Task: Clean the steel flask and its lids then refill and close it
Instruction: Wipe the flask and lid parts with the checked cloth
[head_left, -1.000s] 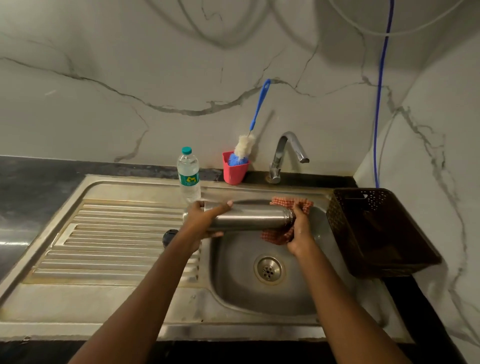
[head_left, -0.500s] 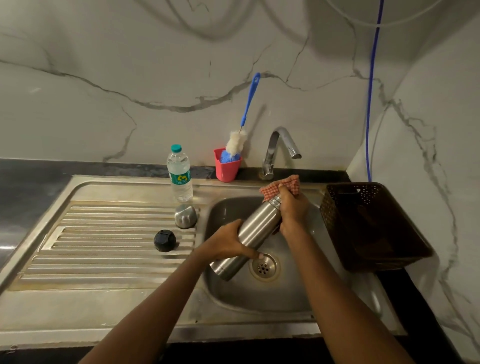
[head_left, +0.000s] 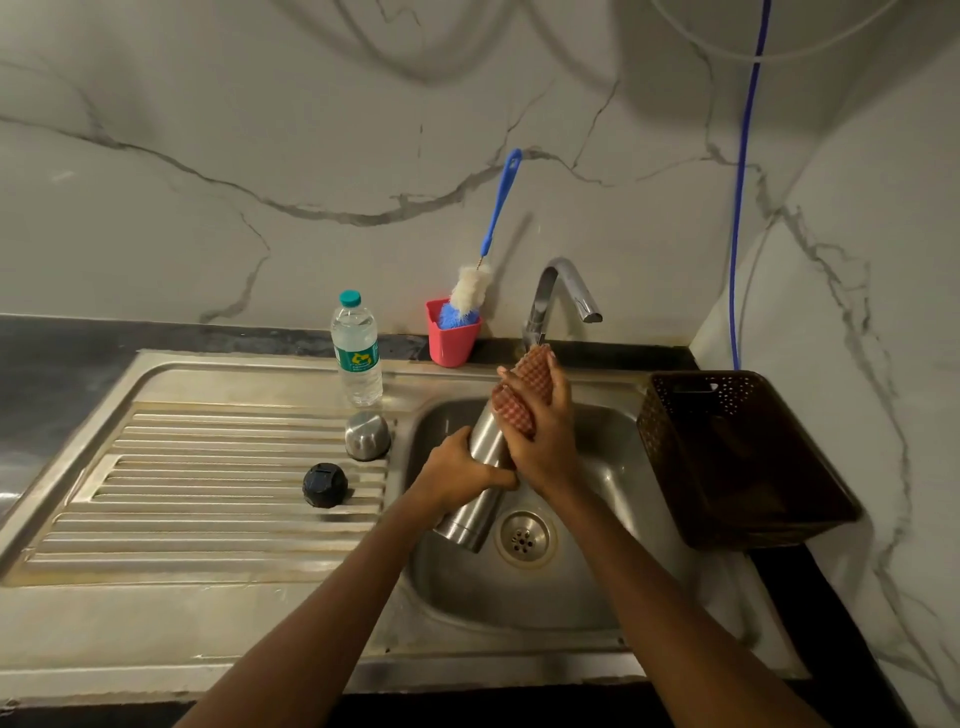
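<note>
Steel flask (head_left: 484, 441) held tilted over sink basin (head_left: 602, 467), base low nr drain (head_left: 523, 538), top toward tap (head_left: 558, 291). L hand (head_left: 457, 470): grip curled round flask's mid-body. R hand (head_left: 545, 441): grip wrapped on red checked cloth (head_left: 522, 387) covering flask's upper end. Both lids off, on drainboard (head_left: 208, 519) left of basin: steel cup lid (head_left: 367, 435) nr basin edge, black stopper (head_left: 325, 484) in front of it. Water bottle (head_left: 356, 353) upright behind them. Brown basket (head_left: 737, 462) right of basin.

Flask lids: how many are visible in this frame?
2. The steel lid sits on the drainboard in front of the water bottle; the black lid lies on the ridges nearer the person. The cloth hides the mouth of the flask.
</note>
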